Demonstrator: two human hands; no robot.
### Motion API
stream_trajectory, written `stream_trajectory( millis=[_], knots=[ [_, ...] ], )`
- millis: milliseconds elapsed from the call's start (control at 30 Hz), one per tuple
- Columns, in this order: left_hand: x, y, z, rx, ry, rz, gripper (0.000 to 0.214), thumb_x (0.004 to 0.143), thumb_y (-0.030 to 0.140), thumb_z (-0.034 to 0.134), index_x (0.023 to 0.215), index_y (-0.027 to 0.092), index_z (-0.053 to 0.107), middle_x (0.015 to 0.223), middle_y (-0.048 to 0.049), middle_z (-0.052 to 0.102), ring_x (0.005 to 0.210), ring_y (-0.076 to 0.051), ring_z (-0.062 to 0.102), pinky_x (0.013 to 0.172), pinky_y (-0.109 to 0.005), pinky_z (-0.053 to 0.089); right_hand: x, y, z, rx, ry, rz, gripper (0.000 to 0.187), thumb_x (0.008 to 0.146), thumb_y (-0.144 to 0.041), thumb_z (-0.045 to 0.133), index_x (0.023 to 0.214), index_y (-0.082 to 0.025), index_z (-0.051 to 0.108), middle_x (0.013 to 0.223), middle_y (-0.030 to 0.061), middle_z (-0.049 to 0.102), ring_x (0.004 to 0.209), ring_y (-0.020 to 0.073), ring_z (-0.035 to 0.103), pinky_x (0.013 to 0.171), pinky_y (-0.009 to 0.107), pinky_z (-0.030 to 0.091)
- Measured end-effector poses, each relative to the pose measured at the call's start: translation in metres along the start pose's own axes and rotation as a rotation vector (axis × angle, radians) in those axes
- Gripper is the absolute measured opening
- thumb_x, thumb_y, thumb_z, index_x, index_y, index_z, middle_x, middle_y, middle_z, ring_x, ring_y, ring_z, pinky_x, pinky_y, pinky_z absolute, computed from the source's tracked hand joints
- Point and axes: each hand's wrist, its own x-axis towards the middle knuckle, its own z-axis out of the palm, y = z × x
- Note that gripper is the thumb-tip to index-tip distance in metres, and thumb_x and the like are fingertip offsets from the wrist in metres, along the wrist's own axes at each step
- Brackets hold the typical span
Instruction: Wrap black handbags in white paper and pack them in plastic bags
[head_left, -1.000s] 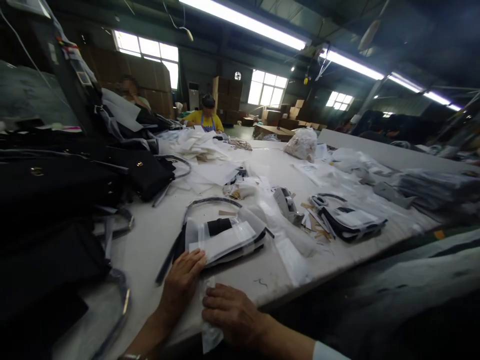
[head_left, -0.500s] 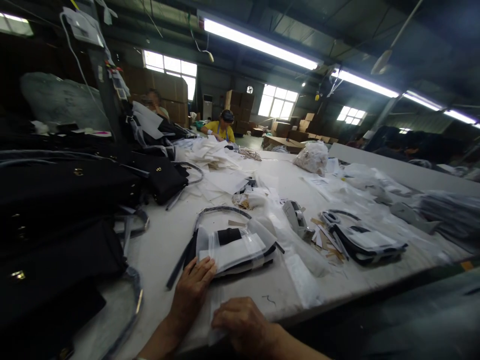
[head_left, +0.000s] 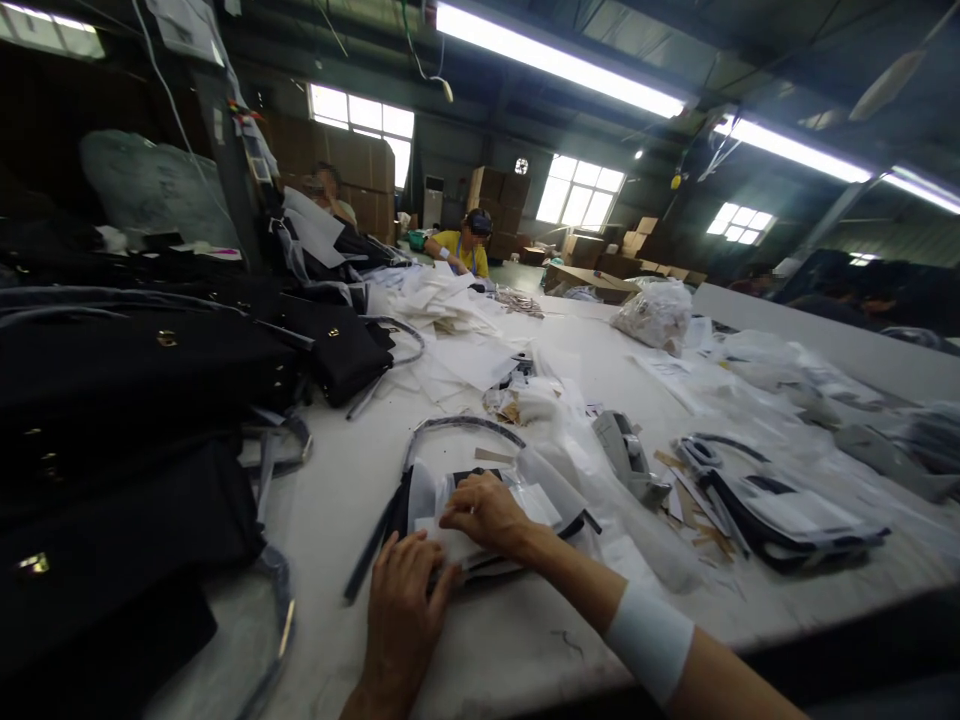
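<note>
A black handbag (head_left: 401, 510) lies flat in front of me, partly covered with white and clear wrapping. Its handle (head_left: 469, 422), wrapped in film, arches away on the far side. At the bag's near left edge, my left hand (head_left: 407, 595) rests with fingers stretched out and a little apart. Over the top of the bag is my right hand (head_left: 487, 512), its fingertips pressed together on clear plastic film (head_left: 448, 495). The fingers hide much of what they pinch. A pale band (head_left: 649, 640) covers part of my right forearm.
Several black handbags (head_left: 135, 370) are piled at left. A grey tape dispenser (head_left: 626, 455) stands right of the work, beside paper scraps and another wrapped bag (head_left: 787, 500). White sheets (head_left: 450, 330) lie farther back. A co-worker in yellow (head_left: 457, 250) is beyond the table.
My right hand has moved from the table's front edge up and over the bag, bringing film with it. My left hand has shifted slightly, fingers still on the bag's edge.
</note>
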Motion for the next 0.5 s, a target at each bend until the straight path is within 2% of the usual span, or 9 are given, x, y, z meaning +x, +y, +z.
stream_trajectory(
  millis=[100, 233, 400, 500],
  knots=[
    [0.007, 0.001, 0.006, 0.001, 0.018, -0.044, 0.018, 0.097, 0.020, 0.047, 0.081, 0.022, 0.055, 0.081, -0.0015, 0.065, 0.091, -0.022, 0.063, 0.098, -0.043, 0.038, -0.001, 0.010, 0.013, 0.019, 0.002, 0.060, 0.010, 0.077, -0.024, 0.084, 0.071, -0.025, 0.076, 0.075, -0.0033, 0.070, 0.078, 0.0144, 0.062, 0.077, 0.030, 0.032],
    [0.014, 0.002, 0.006, 0.087, 0.028, -0.032, 0.023, 0.097, 0.017, 0.046, 0.075, 0.022, 0.051, 0.075, -0.0020, 0.062, 0.079, -0.020, 0.062, 0.092, -0.040, 0.042, -0.006, 0.017, 0.024, 0.064, 0.057, 0.079, 0.012, 0.078, -0.024, 0.084, 0.070, -0.024, 0.074, 0.076, -0.0039, 0.069, 0.079, 0.0133, 0.060, 0.077, 0.030, 0.030],
    [0.020, -0.001, 0.002, 0.191, 0.005, 0.015, 0.026, 0.097, 0.018, 0.043, 0.072, 0.022, 0.050, 0.066, 0.0000, 0.057, 0.068, -0.019, 0.060, 0.075, -0.033, 0.045, -0.005, 0.018, 0.029, 0.056, 0.049, 0.118, 0.018, 0.077, -0.030, 0.084, 0.069, -0.022, 0.070, 0.076, -0.0041, 0.068, 0.081, 0.0135, 0.060, 0.078, 0.030, 0.030],
    [0.021, -0.009, -0.001, 0.234, -0.029, 0.107, 0.025, 0.095, 0.014, 0.041, 0.076, 0.022, 0.054, 0.067, 0.0010, 0.060, 0.062, -0.017, 0.060, 0.065, -0.029, 0.045, -0.002, 0.017, 0.030, 0.023, 0.016, 0.166, 0.022, 0.076, -0.037, 0.084, 0.070, -0.022, 0.070, 0.079, -0.0031, 0.068, 0.083, 0.0147, 0.061, 0.079, 0.031, 0.032]
  ],
)
